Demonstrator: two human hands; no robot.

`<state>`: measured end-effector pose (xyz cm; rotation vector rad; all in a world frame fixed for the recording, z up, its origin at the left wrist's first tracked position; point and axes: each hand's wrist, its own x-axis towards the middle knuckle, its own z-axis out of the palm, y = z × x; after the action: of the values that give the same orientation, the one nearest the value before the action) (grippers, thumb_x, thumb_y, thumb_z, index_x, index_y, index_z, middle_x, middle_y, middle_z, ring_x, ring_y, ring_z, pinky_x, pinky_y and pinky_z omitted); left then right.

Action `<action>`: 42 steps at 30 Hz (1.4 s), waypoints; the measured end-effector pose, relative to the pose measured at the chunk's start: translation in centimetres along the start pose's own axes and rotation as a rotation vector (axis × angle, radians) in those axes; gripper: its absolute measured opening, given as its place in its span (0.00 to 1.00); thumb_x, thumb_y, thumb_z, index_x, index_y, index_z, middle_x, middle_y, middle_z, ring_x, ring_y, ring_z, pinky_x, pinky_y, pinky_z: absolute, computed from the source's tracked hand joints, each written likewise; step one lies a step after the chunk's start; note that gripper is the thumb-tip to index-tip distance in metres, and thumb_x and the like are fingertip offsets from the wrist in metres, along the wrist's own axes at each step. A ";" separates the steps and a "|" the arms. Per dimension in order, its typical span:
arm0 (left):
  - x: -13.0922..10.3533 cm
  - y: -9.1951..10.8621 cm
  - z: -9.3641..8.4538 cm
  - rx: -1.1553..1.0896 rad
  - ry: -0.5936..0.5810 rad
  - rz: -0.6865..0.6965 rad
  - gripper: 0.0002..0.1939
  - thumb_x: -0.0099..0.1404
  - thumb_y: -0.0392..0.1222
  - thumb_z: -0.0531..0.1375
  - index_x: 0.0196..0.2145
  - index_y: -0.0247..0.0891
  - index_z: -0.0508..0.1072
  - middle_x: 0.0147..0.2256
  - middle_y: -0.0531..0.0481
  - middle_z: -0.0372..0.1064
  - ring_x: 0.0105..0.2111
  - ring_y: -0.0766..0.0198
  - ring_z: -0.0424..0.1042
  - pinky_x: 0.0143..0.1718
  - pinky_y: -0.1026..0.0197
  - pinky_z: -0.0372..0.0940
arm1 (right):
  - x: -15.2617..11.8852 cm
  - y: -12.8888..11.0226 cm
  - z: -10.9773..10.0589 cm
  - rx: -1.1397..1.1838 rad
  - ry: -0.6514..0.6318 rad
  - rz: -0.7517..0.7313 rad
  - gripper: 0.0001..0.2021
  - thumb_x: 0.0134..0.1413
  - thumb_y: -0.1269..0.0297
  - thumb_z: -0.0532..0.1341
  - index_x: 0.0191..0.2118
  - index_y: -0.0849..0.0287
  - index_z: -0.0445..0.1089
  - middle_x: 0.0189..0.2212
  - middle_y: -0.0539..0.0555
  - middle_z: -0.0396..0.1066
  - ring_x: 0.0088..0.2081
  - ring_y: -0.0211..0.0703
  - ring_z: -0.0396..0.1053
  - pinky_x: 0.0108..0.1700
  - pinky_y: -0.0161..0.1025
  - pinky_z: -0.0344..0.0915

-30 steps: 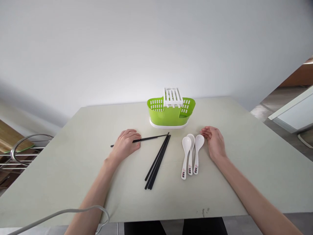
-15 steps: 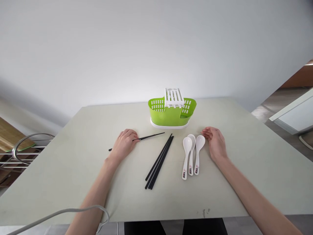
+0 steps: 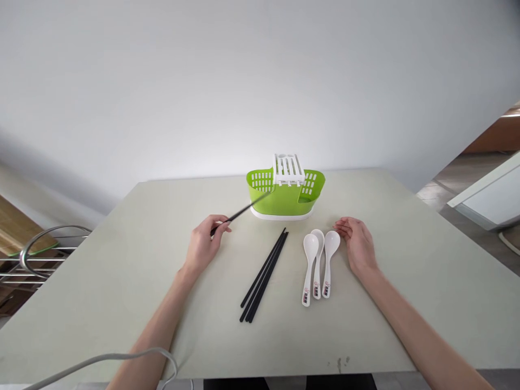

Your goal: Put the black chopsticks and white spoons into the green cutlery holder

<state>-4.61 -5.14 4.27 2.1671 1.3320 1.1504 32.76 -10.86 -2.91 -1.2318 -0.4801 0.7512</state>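
Observation:
Pinched between the thumb and fingers of my left hand [image 3: 206, 241] is a black chopstick [image 3: 244, 209], its thin end raised and pointing up to the right, in front of the green basket's left side. The green utensil basket [image 3: 280, 203], with a white slotted piece [image 3: 289, 169] across its middle and a white base, stands near the wall. Several black chopsticks [image 3: 266, 276] lie in a bundle on the table. Three white spoons [image 3: 317, 265] lie side by side, bowls away from me. My right hand [image 3: 357, 242] rests just right of them, fingers loosely curled with nothing visibly held.
The pale table [image 3: 122, 271] meets a white wall [image 3: 260, 81] at the back. A grey cable [image 3: 105, 357] loops over my left forearm. A metal rack [image 3: 44, 260] with a wooden board [image 3: 22, 227] stands beyond the left edge, a white cabinet [image 3: 491, 189] beyond the right.
My left hand has turned and lifted the chopstick off the table, its thin end now higher and nearer the basket. The right hand stays beside the spoons. The view has tilted up slightly.

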 end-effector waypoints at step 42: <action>-3.4 4.8 6.0 -1.507 -0.196 -0.670 0.11 0.66 0.39 0.72 0.40 0.32 0.76 0.50 0.38 0.80 0.57 0.46 0.78 0.69 0.41 0.63 | -20.8 -0.8 2.7 -0.249 -0.472 0.172 0.29 0.64 0.42 0.64 0.59 0.60 0.78 0.35 0.58 0.81 0.33 0.47 0.78 0.35 0.42 0.79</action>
<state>2.06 -9.76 2.21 0.6342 0.5544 1.0116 17.13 -24.52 -0.04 -1.3373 -0.8820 1.1653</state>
